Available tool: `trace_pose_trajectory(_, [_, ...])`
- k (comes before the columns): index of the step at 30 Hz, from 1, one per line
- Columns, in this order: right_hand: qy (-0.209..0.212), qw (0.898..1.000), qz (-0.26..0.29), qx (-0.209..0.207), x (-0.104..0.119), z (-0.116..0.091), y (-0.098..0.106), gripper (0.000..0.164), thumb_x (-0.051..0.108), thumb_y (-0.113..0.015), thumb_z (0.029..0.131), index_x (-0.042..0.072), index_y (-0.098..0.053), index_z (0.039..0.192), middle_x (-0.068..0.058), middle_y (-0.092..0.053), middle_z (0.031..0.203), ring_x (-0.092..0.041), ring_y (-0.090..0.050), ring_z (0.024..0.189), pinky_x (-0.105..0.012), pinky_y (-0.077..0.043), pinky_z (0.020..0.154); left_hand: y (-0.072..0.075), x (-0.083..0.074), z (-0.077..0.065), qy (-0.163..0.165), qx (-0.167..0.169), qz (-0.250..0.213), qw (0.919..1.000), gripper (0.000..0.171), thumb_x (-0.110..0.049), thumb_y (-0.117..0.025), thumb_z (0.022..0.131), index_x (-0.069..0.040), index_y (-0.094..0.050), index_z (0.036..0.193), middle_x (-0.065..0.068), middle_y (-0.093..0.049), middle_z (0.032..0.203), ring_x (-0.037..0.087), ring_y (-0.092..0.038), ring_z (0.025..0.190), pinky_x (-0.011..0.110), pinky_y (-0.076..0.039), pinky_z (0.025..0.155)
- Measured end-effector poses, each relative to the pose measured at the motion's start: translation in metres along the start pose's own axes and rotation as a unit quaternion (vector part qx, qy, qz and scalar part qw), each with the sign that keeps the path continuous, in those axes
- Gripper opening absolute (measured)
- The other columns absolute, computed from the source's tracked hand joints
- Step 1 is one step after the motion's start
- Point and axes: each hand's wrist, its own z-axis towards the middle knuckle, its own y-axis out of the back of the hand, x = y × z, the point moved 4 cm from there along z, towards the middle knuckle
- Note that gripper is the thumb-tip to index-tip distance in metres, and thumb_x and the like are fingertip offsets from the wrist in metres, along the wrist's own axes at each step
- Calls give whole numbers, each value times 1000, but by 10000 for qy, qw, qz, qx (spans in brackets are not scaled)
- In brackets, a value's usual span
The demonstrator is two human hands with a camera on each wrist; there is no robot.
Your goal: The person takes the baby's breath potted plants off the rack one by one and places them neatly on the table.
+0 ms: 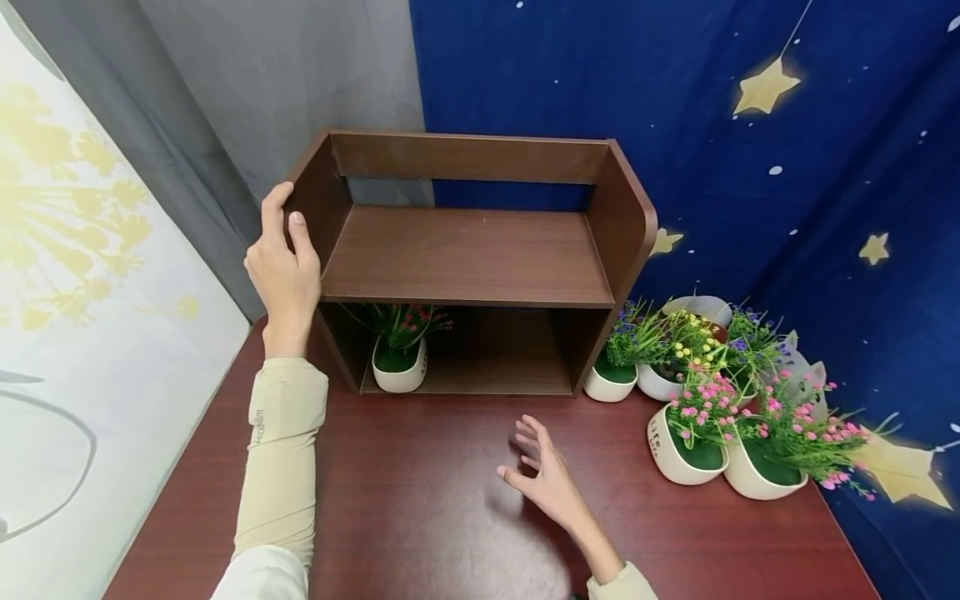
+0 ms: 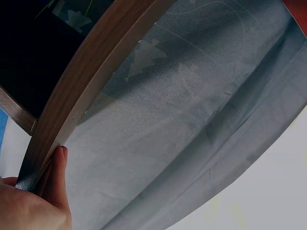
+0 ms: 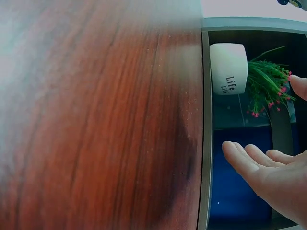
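A brown wooden two-tier shelf stands on the table. My left hand grips the upper edge of its left side panel; in the left wrist view the panel edge sits between thumb and fingers. Inside the lower compartment, at its left end, stands a potted plant with small dark pink flowers and a white pot marked "Life". My right hand hovers over the table in front of the shelf, its fingers spread and holding nothing.
Several potted plants in white pots cluster right of the shelf, among them a pink-flowered one and a yellow-flowered one. Behind the shelf hangs a blue curtain with stars, beside a grey one. The dark red table lies in front.
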Motion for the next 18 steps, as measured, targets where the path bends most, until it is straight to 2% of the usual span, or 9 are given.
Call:
trace_pose_trajectory(13, [103,9999,-113,37,6,6,-4,75,2,-74,77,-2,-31,138,-25,-42,134,-45,-43,119,-55,-40,88,-2,-1,-1,15,41,0,10000,35,-27,-41,98,-22,-53,131,13,-47,63,23,-27,45,34,-20,49])
trace_pose_trajectory(18, [179,9996,-170,150,9,11,-9,75,4,-73,78,-1,-30,139,-24,-42,134,-44,-43,119,-55,-40,88,0,0,-1,5,39,51,10000,35,-27,-40,98,-22,-53,131,12,-44,61,23,-26,44,33,-19,48])
